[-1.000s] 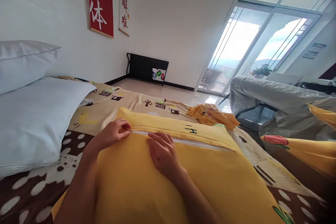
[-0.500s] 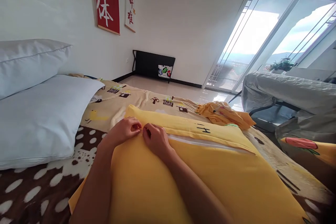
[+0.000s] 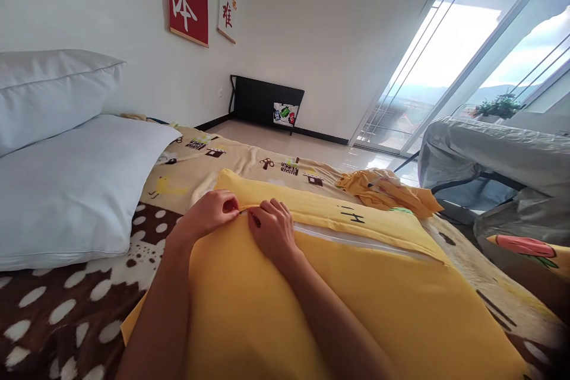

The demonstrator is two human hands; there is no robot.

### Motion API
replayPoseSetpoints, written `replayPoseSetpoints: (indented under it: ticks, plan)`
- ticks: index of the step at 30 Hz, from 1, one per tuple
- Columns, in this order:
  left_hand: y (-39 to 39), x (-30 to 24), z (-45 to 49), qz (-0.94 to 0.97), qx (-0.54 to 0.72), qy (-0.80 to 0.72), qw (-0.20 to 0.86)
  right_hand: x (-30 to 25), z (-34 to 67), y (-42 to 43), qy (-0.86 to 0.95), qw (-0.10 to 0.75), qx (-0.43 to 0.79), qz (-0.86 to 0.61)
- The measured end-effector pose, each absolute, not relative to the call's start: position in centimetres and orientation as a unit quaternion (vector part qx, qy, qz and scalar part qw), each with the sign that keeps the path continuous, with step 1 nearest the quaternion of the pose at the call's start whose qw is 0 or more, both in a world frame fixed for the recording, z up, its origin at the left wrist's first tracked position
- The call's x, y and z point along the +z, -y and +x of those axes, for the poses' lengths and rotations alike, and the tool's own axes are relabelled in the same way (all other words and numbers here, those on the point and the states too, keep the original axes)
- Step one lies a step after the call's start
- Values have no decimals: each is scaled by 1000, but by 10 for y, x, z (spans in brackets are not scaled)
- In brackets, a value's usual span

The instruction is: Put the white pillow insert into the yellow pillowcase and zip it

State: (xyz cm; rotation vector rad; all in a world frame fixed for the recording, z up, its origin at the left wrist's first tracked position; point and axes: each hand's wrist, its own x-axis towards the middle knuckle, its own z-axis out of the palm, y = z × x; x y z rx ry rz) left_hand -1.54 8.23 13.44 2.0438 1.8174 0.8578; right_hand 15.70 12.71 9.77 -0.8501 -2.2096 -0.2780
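Observation:
A yellow pillowcase (image 3: 378,303), filled out and printed with "Hi", lies in front of me on the bed. Along its far side runs a flap, and a white zipper strip (image 3: 347,237) shows beneath it to the right of my hands. My left hand (image 3: 214,214) pinches the fabric edge near the zipper's left end. Right beside it, my right hand (image 3: 274,225) is closed on the same edge, thumb and forefinger together. A small dark gap shows between the two hands. Whether the fingers hold a zipper pull is hidden.
White pillows (image 3: 84,190) are stacked on the left. Crumpled yellow cloth (image 3: 387,190) lies beyond the pillowcase on a patterned blanket (image 3: 249,157). A plastic-covered piece of furniture (image 3: 490,148) stands at right, and a black folded table (image 3: 262,104) leans by the wall.
My right hand has shifted slightly right along the zipper edge, widening the gap to my left hand, which keeps its pinch. The camera view has tilted down a little.

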Motion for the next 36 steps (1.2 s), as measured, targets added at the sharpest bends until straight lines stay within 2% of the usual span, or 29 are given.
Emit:
replayPoseSetpoints:
  ticks: [5, 15, 23, 27, 31, 36]
  plan:
    - [-86, 131, -13, 705, 295, -634, 116, 97, 158, -127, 866, 365, -118, -320]
    - [-89, 130, -6, 728, 300, -607, 108, 103, 157, -129, 858, 333, -55, -387]
    - [-95, 124, -8, 732, 314, -596, 96, 107, 155, -125, 866, 360, -117, -326]
    - [-95, 122, -8, 731, 307, -604, 80, 109, 153, -122, 897, 298, -97, -312]
    - [-94, 122, -8, 737, 309, -596, 72, 118, 147, -117, 896, 220, -54, -382]
    - [-94, 123, -8, 734, 315, -598, 65, 126, 136, -112, 872, 149, -70, -462]
